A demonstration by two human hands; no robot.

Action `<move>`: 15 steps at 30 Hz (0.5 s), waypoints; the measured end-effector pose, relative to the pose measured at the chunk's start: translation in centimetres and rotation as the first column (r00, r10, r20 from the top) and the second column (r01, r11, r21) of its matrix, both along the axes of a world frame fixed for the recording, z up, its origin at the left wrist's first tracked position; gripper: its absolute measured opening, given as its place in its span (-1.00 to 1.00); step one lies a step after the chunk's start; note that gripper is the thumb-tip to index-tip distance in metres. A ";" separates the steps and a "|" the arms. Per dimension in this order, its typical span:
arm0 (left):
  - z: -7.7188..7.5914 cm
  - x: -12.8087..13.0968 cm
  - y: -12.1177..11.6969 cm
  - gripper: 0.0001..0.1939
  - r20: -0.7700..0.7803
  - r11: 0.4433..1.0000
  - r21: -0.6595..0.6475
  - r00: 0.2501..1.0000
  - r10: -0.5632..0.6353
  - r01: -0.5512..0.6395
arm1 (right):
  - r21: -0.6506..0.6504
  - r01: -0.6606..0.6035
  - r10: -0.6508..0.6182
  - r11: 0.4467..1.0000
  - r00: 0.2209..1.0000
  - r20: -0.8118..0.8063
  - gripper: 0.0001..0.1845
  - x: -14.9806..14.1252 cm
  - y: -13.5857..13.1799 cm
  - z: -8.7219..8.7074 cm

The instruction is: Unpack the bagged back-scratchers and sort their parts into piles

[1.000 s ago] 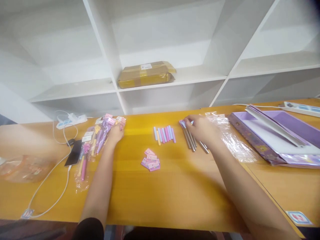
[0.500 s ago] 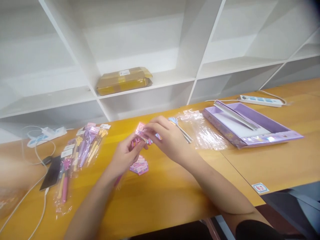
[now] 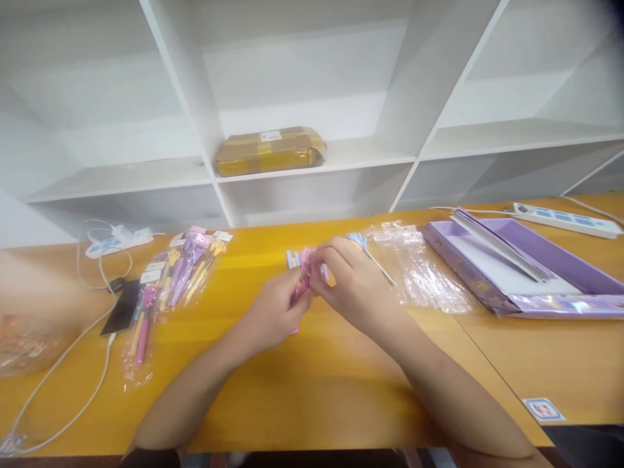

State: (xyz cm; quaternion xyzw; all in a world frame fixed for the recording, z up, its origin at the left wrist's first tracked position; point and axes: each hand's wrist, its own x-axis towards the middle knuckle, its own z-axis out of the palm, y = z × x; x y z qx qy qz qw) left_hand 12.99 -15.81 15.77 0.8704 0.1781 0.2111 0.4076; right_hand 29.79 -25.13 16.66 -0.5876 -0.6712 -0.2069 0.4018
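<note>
Both hands meet mid-table, pinching one small pink packet (image 3: 303, 281) between them: left hand (image 3: 277, 311) closed on its lower end, right hand (image 3: 351, 286) closed on the top with fingertips. Packet is blurred; thin, glossy, print unreadable. It sits just above the table (image 3: 312, 390), smooth orange-yellow wood-look top, roughly centre and nearer the back edge.

Just behind the hands, short pastel sticks (image 3: 291, 259), blue and pink, lie on the table, partly hidden. A thin metal rod with a pale blue fan-shaped end (image 3: 363, 244) lies beside the right hand, touching crinkled clear bags (image 3: 422, 276).

Toward the right edge: flat purple box (image 3: 507, 276), rectangular, white inside, a lid or board leaning across it. White power strip (image 3: 560, 218) at the back right corner.

Left side: clear packs of pink, purple and yellow pens (image 3: 173, 279) with white label cards, writing too small to read. Black phone (image 3: 121, 305) with white cable (image 3: 92, 383), another white strip (image 3: 114, 237) at the back.

Front right corner: small sticker (image 3: 543, 409), red marks, unreadable. Brown taped parcel (image 3: 270, 149) with white label on the white shelf (image 3: 341, 156).
</note>
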 end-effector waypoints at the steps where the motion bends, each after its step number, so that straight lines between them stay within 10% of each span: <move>1: 0.1 0.0 0.1 -0.66 -0.008 1.000 -0.005 1.000 -0.012 0.012 | 0.004 0.002 -0.002 1.000 1.000 -0.012 -0.79 0.1 0.2 -0.1; 15: 1.0 -0.4 2.5 -0.62 0.078 0.827 -0.533 0.984 -0.163 0.179 | -0.116 -0.102 0.065 0.988 0.956 -0.285 -0.84 5.1 0.4 0.3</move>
